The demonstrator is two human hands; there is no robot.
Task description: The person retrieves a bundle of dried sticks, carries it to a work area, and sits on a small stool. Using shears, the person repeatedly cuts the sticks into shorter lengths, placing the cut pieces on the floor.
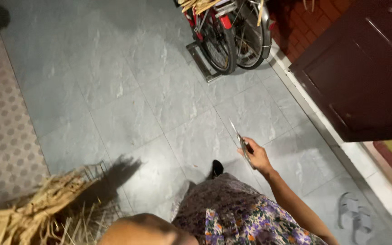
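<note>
The right hand (256,156) is clenched on a knife (239,141), blade pointing out over the grey floor tiles (128,100). The left hand is hidden; its forearm carries a bundle of dry straw (37,204), apparently uncut. A bicycle (227,41) stands beyond.

We see a grey floor (128,90) of marbled tiles, edged on one side by a pale mat (3,136) with a dotted pattern. Our dress (241,218) carries purple, white and orange flowers. The straw bundle (32,208) is tan, the door (364,68) dark brown, the bicycle (227,31) red and black, the sandals (355,218) grey.
</note>
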